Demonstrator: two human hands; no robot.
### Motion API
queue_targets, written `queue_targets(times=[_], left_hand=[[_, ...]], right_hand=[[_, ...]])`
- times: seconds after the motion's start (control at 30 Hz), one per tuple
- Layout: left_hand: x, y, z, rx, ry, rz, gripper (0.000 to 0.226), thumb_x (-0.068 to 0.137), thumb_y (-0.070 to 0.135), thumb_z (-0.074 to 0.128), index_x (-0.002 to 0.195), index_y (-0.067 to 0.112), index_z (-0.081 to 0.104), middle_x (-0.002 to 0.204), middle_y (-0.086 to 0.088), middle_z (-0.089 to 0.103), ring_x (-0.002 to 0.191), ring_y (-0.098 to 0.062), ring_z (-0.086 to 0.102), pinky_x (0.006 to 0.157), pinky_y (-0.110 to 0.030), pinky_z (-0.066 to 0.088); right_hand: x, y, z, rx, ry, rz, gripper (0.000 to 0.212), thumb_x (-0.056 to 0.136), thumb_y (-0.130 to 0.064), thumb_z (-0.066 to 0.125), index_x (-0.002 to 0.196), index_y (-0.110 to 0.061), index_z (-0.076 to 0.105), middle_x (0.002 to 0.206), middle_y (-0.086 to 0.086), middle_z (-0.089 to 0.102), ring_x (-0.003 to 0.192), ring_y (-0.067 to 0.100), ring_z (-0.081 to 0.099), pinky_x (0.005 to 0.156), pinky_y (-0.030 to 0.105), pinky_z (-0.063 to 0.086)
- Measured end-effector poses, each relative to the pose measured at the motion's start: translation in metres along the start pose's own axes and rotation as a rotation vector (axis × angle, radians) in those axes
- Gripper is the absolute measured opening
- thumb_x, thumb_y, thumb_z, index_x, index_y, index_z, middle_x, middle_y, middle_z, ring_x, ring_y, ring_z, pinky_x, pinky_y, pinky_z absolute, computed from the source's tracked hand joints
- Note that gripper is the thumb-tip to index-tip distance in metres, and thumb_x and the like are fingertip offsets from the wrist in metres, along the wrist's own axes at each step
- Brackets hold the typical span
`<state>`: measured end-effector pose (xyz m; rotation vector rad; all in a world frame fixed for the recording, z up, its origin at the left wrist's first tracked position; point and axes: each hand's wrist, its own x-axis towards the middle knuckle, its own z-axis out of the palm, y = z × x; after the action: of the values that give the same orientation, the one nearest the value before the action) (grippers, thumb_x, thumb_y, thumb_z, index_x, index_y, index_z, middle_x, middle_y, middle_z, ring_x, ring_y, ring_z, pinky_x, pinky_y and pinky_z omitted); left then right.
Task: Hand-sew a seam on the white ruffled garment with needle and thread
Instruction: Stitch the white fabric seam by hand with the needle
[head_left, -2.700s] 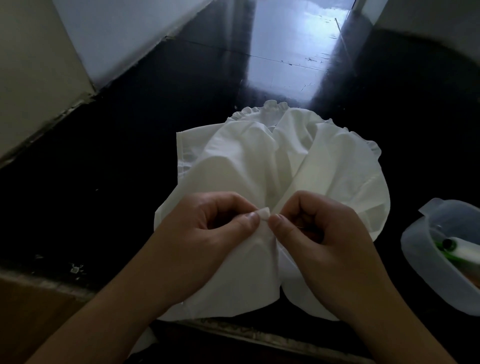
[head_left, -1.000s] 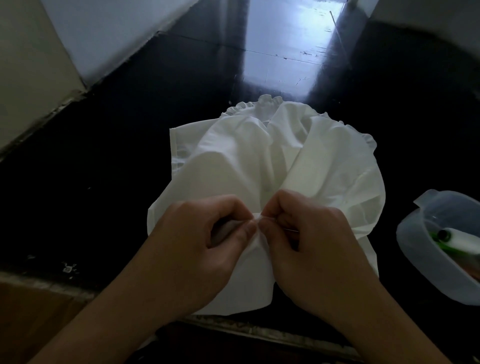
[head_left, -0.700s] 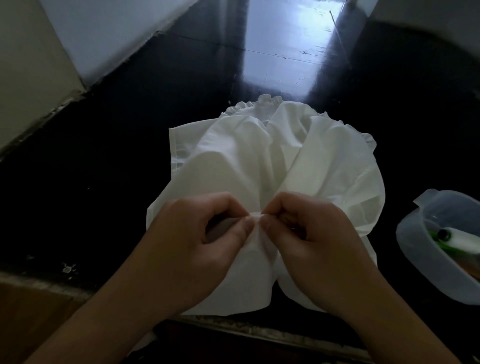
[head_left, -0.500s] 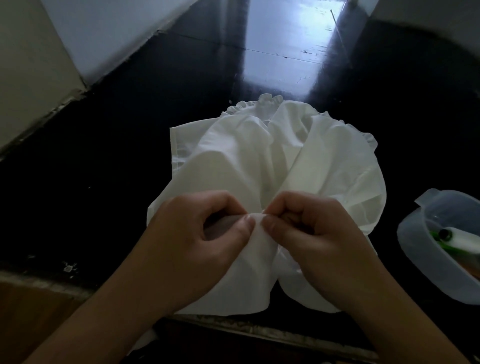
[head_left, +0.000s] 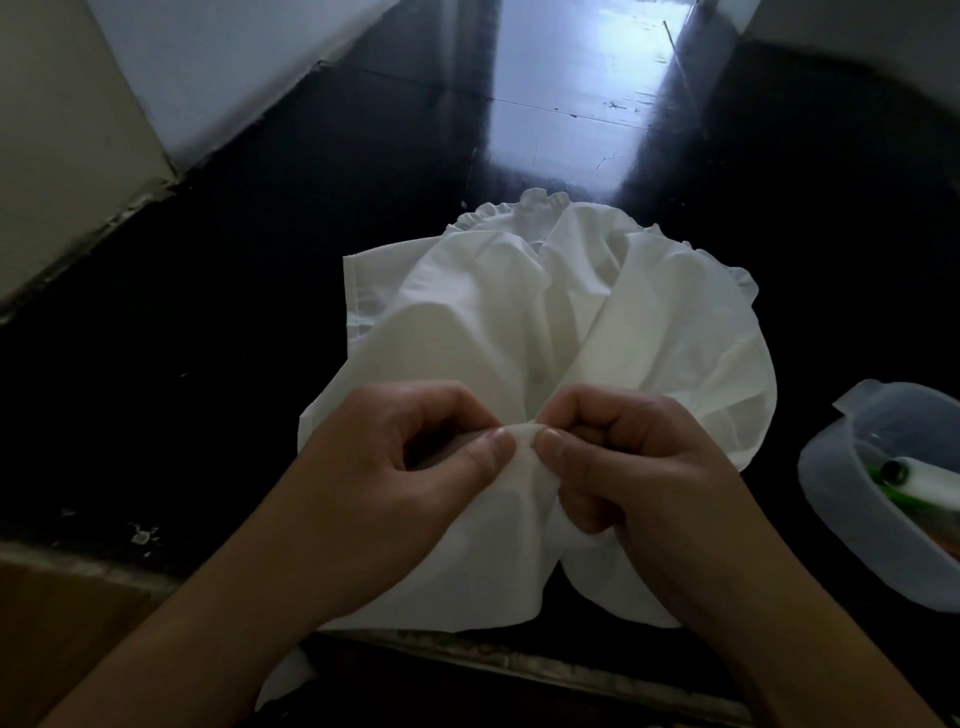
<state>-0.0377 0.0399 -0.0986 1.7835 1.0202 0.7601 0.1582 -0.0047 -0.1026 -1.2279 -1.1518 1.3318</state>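
A: Where are we sitting in the seam?

B: We are pinching one small fold of the white ruffled garment (head_left: 545, 332), which is lying on the dark worktop (head_left: 234, 322). The left hand (head_left: 415, 483) and right hand (head_left: 639, 478) are both holding a narrow grip on that fold, thumbs nearly touching.

A: Are we seeing the needle?

B: No; needle and thread are hiding or too fine to tell. Next, we judge, we are needing to push a stitch through. Right of the garment, a plastic container (head_left: 883, 519) is getting cut off.
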Motion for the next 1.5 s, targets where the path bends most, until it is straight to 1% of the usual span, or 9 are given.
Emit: queue_targets(times=[0.1, 0.23, 0.33, 0.53, 0.8, 1.03, 1.27, 1.4, 1.5], left_hand=[[0.0, 0.001, 0.001, -0.045, -0.008, -0.006, 0.022, 0.092, 0.041, 0.068, 0.08, 0.024, 0.077, 0.07, 0.005, 0.071, 0.065, -0.006, 0.067, 0.059, -0.014, 0.045], [0.0, 0.001, 0.003, -0.123, -0.021, -0.028, 0.026, 0.094, 0.043, 0.073, 0.08, 0.021, 0.076, 0.07, -0.01, 0.068, 0.069, -0.036, 0.066, 0.055, -0.038, 0.047], [0.0, 0.0, 0.003, -0.163, -0.038, -0.044, 0.028, 0.093, 0.043, 0.072, 0.082, 0.018, 0.076, 0.073, -0.018, 0.066, 0.07, -0.042, 0.062, 0.055, -0.042, 0.046], [0.0, -0.002, 0.002, -0.23, -0.046, -0.076, 0.028, 0.087, 0.042, 0.07, 0.078, 0.016, 0.073, 0.074, -0.024, 0.061, 0.063, -0.018, 0.055, 0.056, -0.03, 0.042], [0.001, -0.002, 0.003, -0.343, -0.035, -0.125, 0.026, 0.089, 0.037, 0.075, 0.08, 0.012, 0.075, 0.083, -0.025, 0.07, 0.073, -0.019, 0.065, 0.066, -0.031, 0.05], [0.002, -0.004, 0.004, -0.463, -0.116, -0.207, 0.024, 0.087, 0.034, 0.072, 0.083, 0.011, 0.077, 0.088, -0.026, 0.072, 0.078, -0.022, 0.067, 0.072, -0.034, 0.051], [0.003, -0.004, 0.003, -0.567, -0.19, -0.265, 0.019, 0.086, 0.029, 0.073, 0.08, 0.011, 0.075, 0.078, -0.009, 0.07, 0.073, -0.016, 0.066, 0.063, -0.021, 0.052], [0.004, -0.003, 0.0, -0.597, -0.208, -0.277, 0.017, 0.085, 0.027, 0.074, 0.079, 0.012, 0.075, 0.077, -0.008, 0.069, 0.072, -0.015, 0.065, 0.063, -0.021, 0.052], [0.003, -0.002, -0.002, -0.617, -0.244, -0.274, 0.013, 0.084, 0.024, 0.074, 0.081, 0.012, 0.077, 0.08, -0.009, 0.072, 0.074, -0.016, 0.067, 0.066, -0.022, 0.053]], right_hand=[[0.001, 0.002, 0.001, 0.104, -0.01, 0.021, 0.016, 0.084, -0.01, 0.065, 0.074, 0.002, 0.062, 0.05, -0.001, 0.035, 0.044, 0.012, 0.027, 0.049, 0.028, 0.02], [0.001, 0.003, 0.004, 0.188, -0.012, 0.037, 0.015, 0.083, -0.01, 0.065, 0.073, 0.0, 0.061, 0.051, 0.0, 0.033, 0.047, 0.014, 0.023, 0.049, 0.03, 0.017], [0.001, 0.003, 0.007, 0.226, -0.009, 0.041, 0.015, 0.083, -0.011, 0.066, 0.069, -0.007, 0.062, 0.052, 0.002, 0.031, 0.049, 0.014, 0.022, 0.049, 0.03, 0.017], [0.0, 0.005, 0.01, 0.237, -0.001, 0.036, 0.014, 0.084, -0.013, 0.067, 0.074, -0.005, 0.063, 0.054, 0.004, 0.032, 0.048, 0.015, 0.023, 0.047, 0.029, 0.02], [0.002, 0.006, 0.012, 0.272, -0.062, 0.042, 0.012, 0.089, -0.012, 0.063, 0.091, 0.0, 0.062, 0.055, -0.002, 0.04, 0.048, 0.011, 0.028, 0.046, 0.024, 0.022], [0.003, 0.008, 0.008, 0.265, -0.094, 0.035, 0.012, 0.089, -0.013, 0.063, 0.082, -0.006, 0.058, 0.058, 0.004, 0.034, 0.05, 0.013, 0.025, 0.048, 0.025, 0.02], [0.003, 0.009, 0.002, 0.284, -0.184, 0.027, 0.013, 0.089, -0.01, 0.063, 0.08, -0.005, 0.056, 0.057, 0.001, 0.036, 0.049, 0.013, 0.025, 0.05, 0.03, 0.016], [0.003, 0.008, -0.001, 0.26, -0.234, 0.024, 0.009, 0.093, -0.012, 0.061, 0.093, -0.003, 0.061, 0.059, 0.002, 0.033, 0.05, 0.014, 0.024, 0.051, 0.033, 0.014], [0.003, 0.008, -0.002, 0.268, -0.244, 0.028, 0.019, 0.093, -0.008, 0.061, 0.111, -0.003, 0.061, 0.059, 0.004, 0.029, 0.05, 0.015, 0.022, 0.052, 0.035, 0.013]])
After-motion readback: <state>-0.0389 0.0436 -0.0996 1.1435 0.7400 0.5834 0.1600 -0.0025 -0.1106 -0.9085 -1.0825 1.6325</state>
